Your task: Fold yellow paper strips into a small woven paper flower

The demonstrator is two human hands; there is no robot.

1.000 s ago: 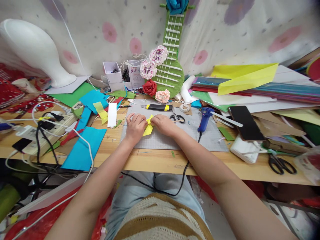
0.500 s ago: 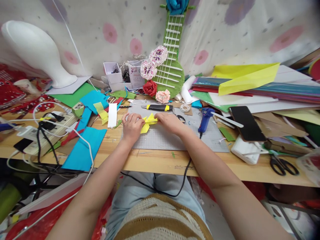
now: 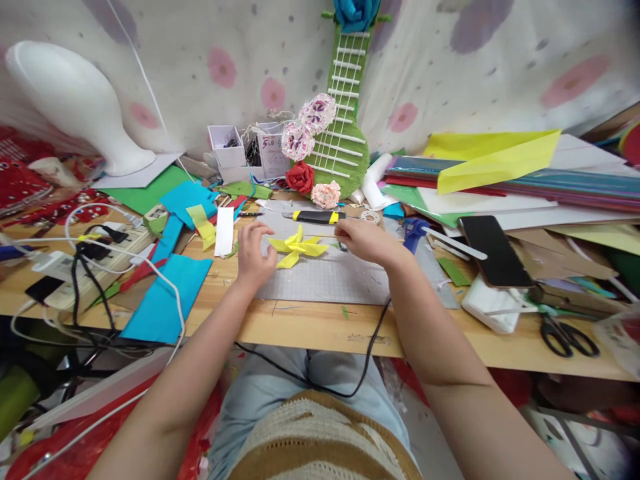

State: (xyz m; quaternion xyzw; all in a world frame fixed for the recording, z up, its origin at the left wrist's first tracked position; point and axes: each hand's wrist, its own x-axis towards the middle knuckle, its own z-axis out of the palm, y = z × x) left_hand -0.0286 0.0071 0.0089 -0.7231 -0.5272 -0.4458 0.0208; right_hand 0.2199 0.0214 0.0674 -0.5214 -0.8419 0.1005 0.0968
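A yellow folded-paper flower (image 3: 295, 248) with pointed petals, shaped like a pinwheel, sits over the grey cutting mat (image 3: 325, 283). Just left of it is my left hand (image 3: 256, 253), its fingers curved and apart, with the thumb close to a petal tip. My right hand (image 3: 365, 240) is closed at the right of the flower, pinching a thin stick (image 3: 327, 235) that runs left toward the petals. Whether the stick is joined to the flower I cannot tell. Beyond them lies a black and yellow utility knife (image 3: 317, 217).
A blue glue gun (image 3: 414, 233) lies right of my right hand, near a black phone (image 3: 493, 250) and scissors (image 3: 567, 333). Blue paper (image 3: 167, 300) and a power strip (image 3: 95, 267) with cables are at the left. A green guitar-shaped craft (image 3: 345, 140) leans at the back.
My left hand has let go of the yellow paper flower and moved left. My right hand has shifted right, and the petals now show spread out with a thin stick beside them.
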